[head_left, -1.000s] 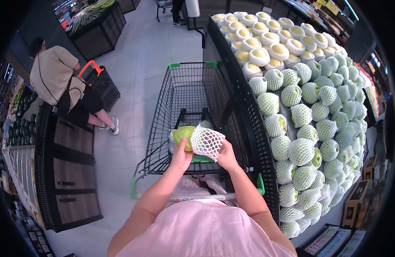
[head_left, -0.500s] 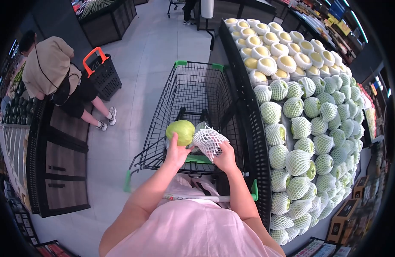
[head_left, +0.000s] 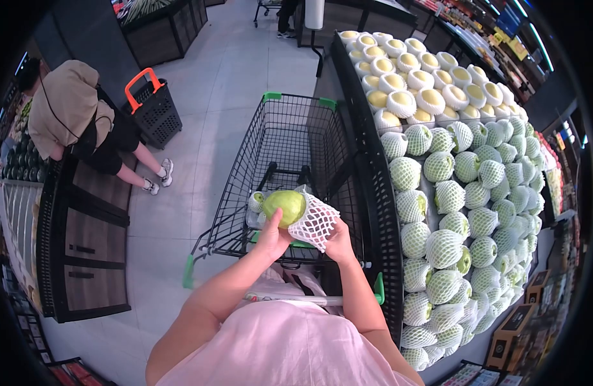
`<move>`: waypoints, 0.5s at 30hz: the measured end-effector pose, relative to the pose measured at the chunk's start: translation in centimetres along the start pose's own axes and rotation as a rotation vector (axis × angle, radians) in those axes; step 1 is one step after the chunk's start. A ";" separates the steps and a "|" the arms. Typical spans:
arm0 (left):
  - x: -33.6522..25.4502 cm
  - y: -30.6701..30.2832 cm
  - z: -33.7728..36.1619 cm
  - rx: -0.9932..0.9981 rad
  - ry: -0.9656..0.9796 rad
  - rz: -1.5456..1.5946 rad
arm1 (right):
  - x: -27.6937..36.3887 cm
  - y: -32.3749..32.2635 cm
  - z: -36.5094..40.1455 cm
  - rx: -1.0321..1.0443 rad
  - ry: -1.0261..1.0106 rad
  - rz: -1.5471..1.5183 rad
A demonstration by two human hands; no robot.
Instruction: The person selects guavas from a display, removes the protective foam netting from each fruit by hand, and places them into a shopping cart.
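Note:
A green guava-like fruit (head_left: pixel 284 207) is held by my left hand (head_left: pixel 270 240), the thumb lying on its near side. My right hand (head_left: pixel 338 242) grips a white foam net sleeve (head_left: pixel 315 222) by its right edge. The net's left end touches the fruit and covers part of its right side. Both hands are above the near end of a black wire shopping cart (head_left: pixel 281 128) with green corners. Inside the cart, another netted fruit (head_left: pixel 256 202) shows partly behind the held one.
On the right, a sloped stand holds many net-wrapped green fruits (head_left: pixel 445 249) and yellow fruits (head_left: pixel 431 100) in white sleeves. At left, a person (head_left: pixel 68 109) bends over a produce counter beside a black basket (head_left: pixel 156 116) with an orange handle.
The fruit and my left hand have moved right, so fruit and net now meet. The netted fruit in the cart has come into view. The person at left leans further over the counter.

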State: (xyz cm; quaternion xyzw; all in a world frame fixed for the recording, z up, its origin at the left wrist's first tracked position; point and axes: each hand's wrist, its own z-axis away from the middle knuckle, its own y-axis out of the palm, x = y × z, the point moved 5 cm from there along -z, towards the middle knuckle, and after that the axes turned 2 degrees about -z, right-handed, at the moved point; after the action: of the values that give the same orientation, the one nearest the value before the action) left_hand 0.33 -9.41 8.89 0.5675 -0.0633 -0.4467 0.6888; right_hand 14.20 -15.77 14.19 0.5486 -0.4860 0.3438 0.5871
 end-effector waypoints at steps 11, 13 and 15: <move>-1.2 3.0 1.7 -0.023 0.418 -0.448 | -2.5 -0.9 -0.2 -0.093 0.214 -0.389; -2.1 3.9 2.1 -0.004 0.609 -0.731 | -1.6 -0.6 -0.5 -0.061 0.276 -0.660; -3.1 5.2 2.8 0.041 0.814 -1.050 | -1.9 -1.0 -0.4 0.008 0.272 -0.679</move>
State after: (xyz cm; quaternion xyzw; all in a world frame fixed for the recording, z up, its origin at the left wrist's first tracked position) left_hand -0.35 -9.56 15.48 0.6594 0.4782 -0.4717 0.3376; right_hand 14.67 -15.29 12.14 0.6302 -0.1922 0.2009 0.7250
